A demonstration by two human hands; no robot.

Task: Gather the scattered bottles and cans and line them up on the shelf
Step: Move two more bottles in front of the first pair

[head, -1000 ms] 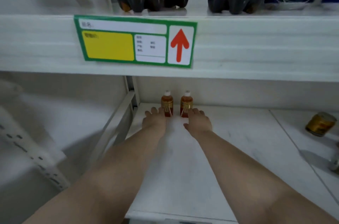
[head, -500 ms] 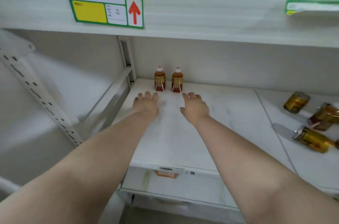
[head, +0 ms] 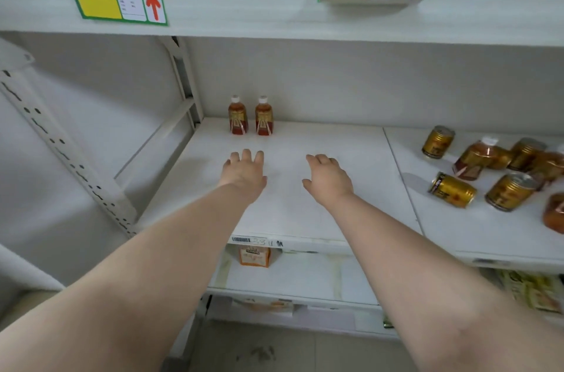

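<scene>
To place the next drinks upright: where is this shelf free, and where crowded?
Free: the left shelf panel right of the two upright bottles, along the back wall. Crowded: the right panel with scattered cans and lying bottles.

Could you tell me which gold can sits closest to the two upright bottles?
The gold can at the back, just right of the shelf seam; the other cans lie further right or forward, farther from the upright bottles.
</scene>
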